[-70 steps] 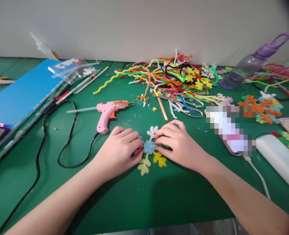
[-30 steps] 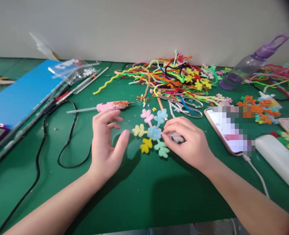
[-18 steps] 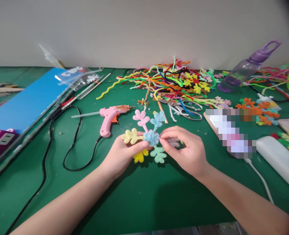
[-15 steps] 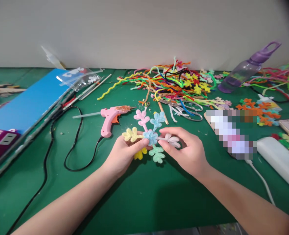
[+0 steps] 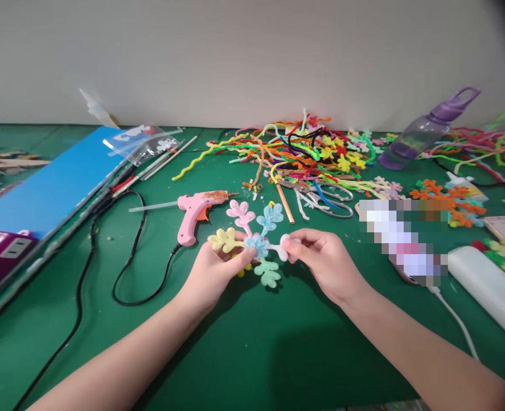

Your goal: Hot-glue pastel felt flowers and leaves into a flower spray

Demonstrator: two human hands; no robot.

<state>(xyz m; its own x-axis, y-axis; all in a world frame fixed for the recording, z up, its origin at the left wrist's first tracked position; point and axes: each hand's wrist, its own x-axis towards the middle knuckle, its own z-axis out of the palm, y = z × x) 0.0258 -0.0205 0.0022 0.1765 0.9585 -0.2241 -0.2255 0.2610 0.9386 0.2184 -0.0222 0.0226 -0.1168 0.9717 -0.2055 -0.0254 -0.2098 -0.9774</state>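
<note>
A fuzzy multicoloured snowflake shape (image 5: 256, 245) is held between the two hands above the green table (image 5: 235, 354), near its front edge. The left hand (image 5: 212, 268) is clamped on it, thumb pressed over the light blue centre and fingers underneath, while the right hand (image 5: 327, 260) pinches the end of its white branch (image 5: 281, 249) between thumb and fingers. Other branches fan out in pink, light blue, pale yellow, mint green and bright yellow (the bright yellow one partly hidden by the left hand). Just beyond the left hand lies a pink glue gun (image 5: 190, 220) with an orange trigger, a clear glue stick in its back and a brownish stain near the nozzle. Farther back, a pile of coloured pipe cleaners (image 5: 299, 151) spreads behind the scissors (image 5: 340, 212) and a short wooden stick (image 5: 285, 202). A purple bottle (image 5: 419, 134) leans at the right of the pile. The phone (image 5: 407, 260), on a white cable, has its screen masked by coarse blocks, so any writing there cannot be read; print on the purple object (image 5: 4, 257) at far left is also illegible.
</note>
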